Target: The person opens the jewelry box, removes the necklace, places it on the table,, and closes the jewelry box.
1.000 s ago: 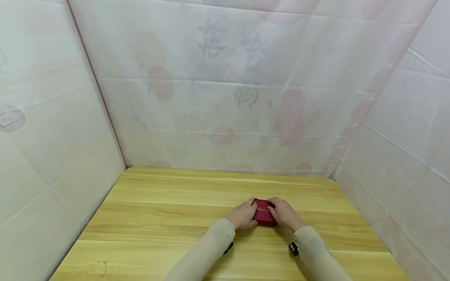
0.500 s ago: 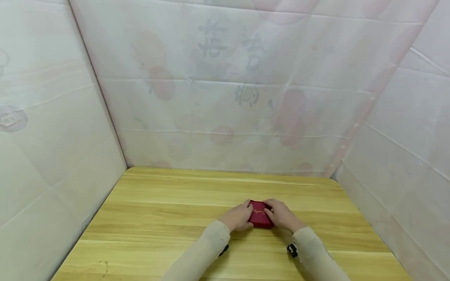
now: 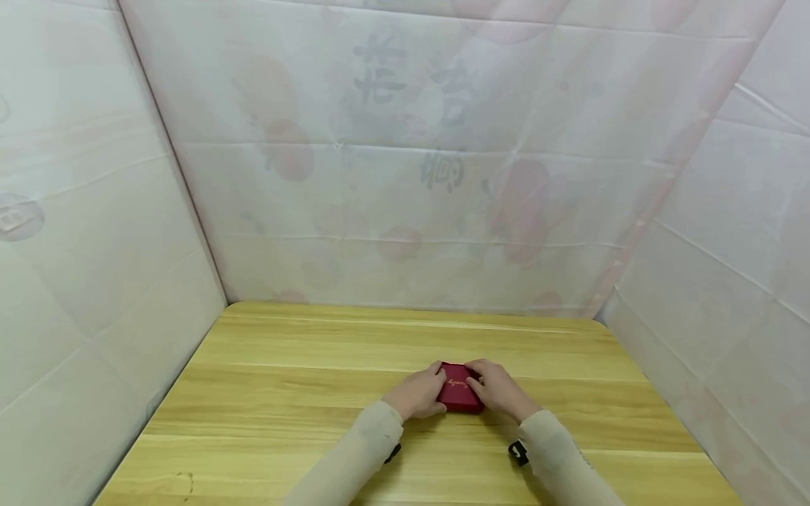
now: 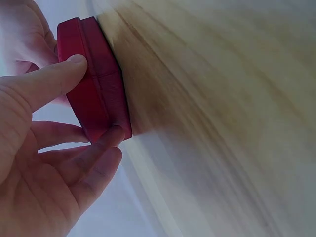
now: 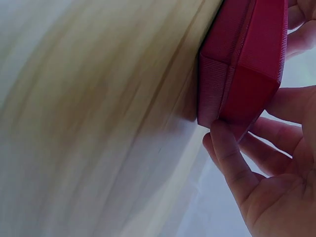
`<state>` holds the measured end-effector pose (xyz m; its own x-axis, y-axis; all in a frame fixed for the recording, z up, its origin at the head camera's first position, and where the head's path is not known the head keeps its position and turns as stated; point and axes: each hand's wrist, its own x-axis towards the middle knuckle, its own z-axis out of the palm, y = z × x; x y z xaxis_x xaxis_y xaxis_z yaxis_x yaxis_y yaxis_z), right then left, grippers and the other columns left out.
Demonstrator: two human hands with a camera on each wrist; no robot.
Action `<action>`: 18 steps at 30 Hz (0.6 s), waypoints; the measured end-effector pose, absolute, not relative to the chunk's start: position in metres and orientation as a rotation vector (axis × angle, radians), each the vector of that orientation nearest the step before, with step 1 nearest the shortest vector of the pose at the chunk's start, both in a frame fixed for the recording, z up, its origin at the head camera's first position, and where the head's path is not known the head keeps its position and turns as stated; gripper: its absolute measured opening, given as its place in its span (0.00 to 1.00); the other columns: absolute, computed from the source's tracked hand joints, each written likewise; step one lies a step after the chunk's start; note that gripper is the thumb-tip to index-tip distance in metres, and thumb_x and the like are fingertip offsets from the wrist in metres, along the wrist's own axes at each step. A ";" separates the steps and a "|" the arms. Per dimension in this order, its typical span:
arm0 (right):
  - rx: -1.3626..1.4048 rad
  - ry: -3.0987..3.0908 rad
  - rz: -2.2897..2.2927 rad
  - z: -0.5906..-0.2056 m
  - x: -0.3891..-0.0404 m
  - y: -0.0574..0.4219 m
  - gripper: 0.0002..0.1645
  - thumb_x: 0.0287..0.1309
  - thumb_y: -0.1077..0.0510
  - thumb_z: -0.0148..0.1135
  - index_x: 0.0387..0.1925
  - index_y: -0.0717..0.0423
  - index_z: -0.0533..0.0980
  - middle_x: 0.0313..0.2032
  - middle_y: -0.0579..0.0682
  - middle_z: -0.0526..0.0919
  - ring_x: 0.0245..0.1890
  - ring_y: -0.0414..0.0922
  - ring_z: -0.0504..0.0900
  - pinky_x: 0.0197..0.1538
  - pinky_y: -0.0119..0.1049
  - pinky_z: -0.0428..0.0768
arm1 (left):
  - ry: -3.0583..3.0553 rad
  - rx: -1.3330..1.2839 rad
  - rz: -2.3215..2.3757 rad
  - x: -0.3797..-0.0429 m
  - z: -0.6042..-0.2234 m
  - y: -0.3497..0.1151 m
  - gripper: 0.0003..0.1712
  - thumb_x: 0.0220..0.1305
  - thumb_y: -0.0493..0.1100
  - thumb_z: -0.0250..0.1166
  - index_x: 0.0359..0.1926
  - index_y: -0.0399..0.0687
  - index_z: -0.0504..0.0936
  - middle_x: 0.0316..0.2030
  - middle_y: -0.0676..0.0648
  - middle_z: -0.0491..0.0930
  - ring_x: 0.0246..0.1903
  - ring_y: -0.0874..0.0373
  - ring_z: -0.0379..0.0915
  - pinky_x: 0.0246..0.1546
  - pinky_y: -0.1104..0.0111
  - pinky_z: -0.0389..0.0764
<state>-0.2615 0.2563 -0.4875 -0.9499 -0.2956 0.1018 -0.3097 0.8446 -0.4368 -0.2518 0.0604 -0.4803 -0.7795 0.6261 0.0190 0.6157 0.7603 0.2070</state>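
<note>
On the wooden table lies a small dark red box (image 3: 460, 395), with gold script on its lid. In the wrist views a seam runs round its side, and its corners look cut off at an angle. My left hand (image 3: 419, 393) grips the box's left side; in the left wrist view the thumb (image 4: 74, 69) presses on it while fingertips touch its far end. From the right, my right hand (image 3: 501, 388) holds the opposite side, thumb at the lid's edge and fingertips (image 5: 219, 129) against the far corner. The underside is hidden.
The box and hands are on the right half of the wood-grain table (image 3: 266, 393). Pale printed cloth (image 3: 405, 183) hangs behind it and on both sides. A small dark curved mark (image 3: 188, 485) shows at the front left.
Both hands have slid left and slightly nearer together with the red box, a short way along the table. Their hold on its sides looks the same.
</note>
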 end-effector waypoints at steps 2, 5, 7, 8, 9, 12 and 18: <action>0.499 -2.990 0.702 -0.487 -0.260 0.253 0.18 0.63 0.62 0.58 0.53 0.66 0.75 0.49 0.59 0.78 0.49 0.55 0.77 0.48 0.48 0.77 | 2.891 1.010 0.339 -0.251 -0.480 0.057 0.38 0.58 0.52 0.68 0.64 0.38 0.67 0.65 0.40 0.62 0.53 0.53 0.73 0.51 0.69 0.74; 0.523 -2.984 0.681 -0.486 -0.259 0.249 0.18 0.63 0.62 0.58 0.52 0.67 0.75 0.49 0.59 0.78 0.49 0.55 0.77 0.50 0.50 0.76 | 2.882 0.990 0.386 -0.250 -0.481 0.052 0.38 0.58 0.51 0.68 0.64 0.39 0.67 0.66 0.40 0.61 0.52 0.53 0.73 0.50 0.68 0.74; 0.528 -2.984 0.680 -0.486 -0.259 0.246 0.18 0.63 0.62 0.58 0.52 0.66 0.75 0.48 0.59 0.78 0.49 0.55 0.77 0.51 0.50 0.75 | 2.879 0.990 0.417 -0.249 -0.482 0.049 0.37 0.57 0.50 0.69 0.63 0.39 0.68 0.65 0.40 0.62 0.51 0.53 0.74 0.50 0.68 0.74; 0.531 -2.982 0.680 -0.486 -0.258 0.245 0.18 0.62 0.62 0.58 0.52 0.66 0.75 0.48 0.59 0.78 0.49 0.55 0.77 0.51 0.50 0.75 | 2.878 0.993 0.430 -0.249 -0.482 0.047 0.36 0.57 0.50 0.70 0.62 0.39 0.69 0.65 0.40 0.62 0.51 0.53 0.74 0.50 0.68 0.74; 0.540 -2.980 0.674 -0.487 -0.258 0.244 0.17 0.62 0.62 0.58 0.52 0.66 0.75 0.48 0.59 0.78 0.49 0.55 0.77 0.50 0.50 0.75 | 2.877 0.998 0.437 -0.249 -0.482 0.046 0.36 0.56 0.50 0.70 0.62 0.39 0.69 0.65 0.39 0.62 0.51 0.53 0.74 0.50 0.69 0.74; 0.534 -2.995 0.684 -0.488 -0.258 0.241 0.18 0.63 0.61 0.58 0.53 0.65 0.75 0.49 0.58 0.78 0.49 0.54 0.77 0.50 0.49 0.76 | 2.873 1.009 0.448 -0.248 -0.482 0.042 0.36 0.56 0.49 0.70 0.62 0.38 0.69 0.65 0.38 0.62 0.51 0.52 0.73 0.51 0.69 0.74; 0.519 -2.991 0.723 -0.489 -0.258 0.236 0.18 0.63 0.61 0.58 0.53 0.65 0.75 0.49 0.58 0.78 0.49 0.53 0.77 0.49 0.48 0.77 | 2.871 1.028 0.460 -0.246 -0.480 0.036 0.37 0.56 0.49 0.70 0.62 0.37 0.69 0.65 0.37 0.62 0.53 0.51 0.73 0.52 0.68 0.73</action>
